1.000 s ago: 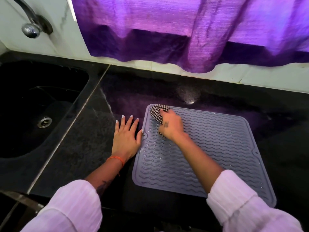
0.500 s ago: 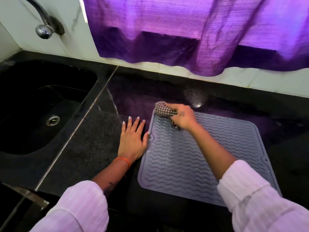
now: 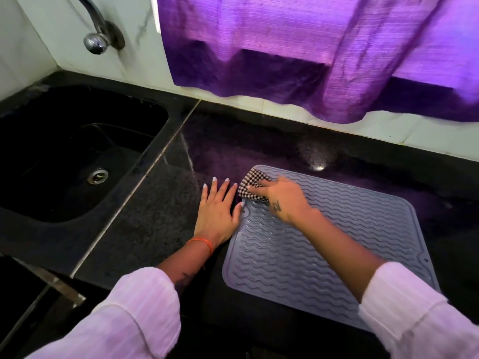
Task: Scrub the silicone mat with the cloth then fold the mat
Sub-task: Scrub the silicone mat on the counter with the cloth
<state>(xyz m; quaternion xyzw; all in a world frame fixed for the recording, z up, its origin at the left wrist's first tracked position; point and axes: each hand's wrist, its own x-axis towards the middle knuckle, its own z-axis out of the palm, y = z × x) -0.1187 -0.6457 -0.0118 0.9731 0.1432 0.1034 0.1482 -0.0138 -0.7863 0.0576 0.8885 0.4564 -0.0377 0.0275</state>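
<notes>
The mat (image 3: 324,244) lies flat on the dark surface (image 3: 155,224), and the right hand (image 3: 282,198) presses a bunched checked cloth (image 3: 250,186) onto its far left corner, fingers curled over the wad. The left hand (image 3: 216,211) is spread flat on the surface, its thumb touching the mat's left edge. To scrub well, I judge the cloth should follow the wavy ridges under firm pressure while the left hand stops the mat from sliding.
</notes>
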